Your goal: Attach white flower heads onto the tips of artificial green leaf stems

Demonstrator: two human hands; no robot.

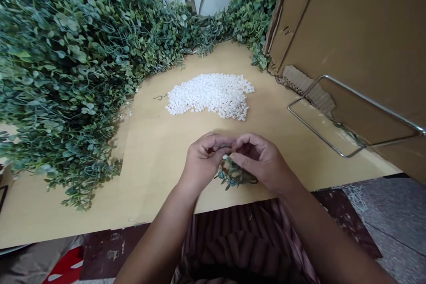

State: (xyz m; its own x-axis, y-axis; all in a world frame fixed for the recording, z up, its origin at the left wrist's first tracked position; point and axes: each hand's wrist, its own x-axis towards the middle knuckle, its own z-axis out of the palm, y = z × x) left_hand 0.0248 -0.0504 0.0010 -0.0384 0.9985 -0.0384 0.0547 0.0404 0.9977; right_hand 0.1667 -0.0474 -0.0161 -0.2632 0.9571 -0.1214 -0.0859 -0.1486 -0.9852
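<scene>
Near the front of the table, my left hand (207,155) and my right hand (254,156) meet with fingertips pinched. Between them is a small artificial leaf sprig (232,176), its green leaves hanging below the fingers. My left hand closes on the upper part of the sprig. A small white piece (225,157) shows by the fingertips of my right hand; whether those fingers grip it or the stem is hard to make out. Beyond the hands lies a spread pile of small white bead-like pieces (209,94).
Dense artificial greenery (73,53) is heaped along the left and back, with another bunch (258,4) at back right. A cardboard box (359,31) stands on the right. A bent metal wire frame (328,142) leans by it. A thin stem scrap (160,96) lies left of the pile.
</scene>
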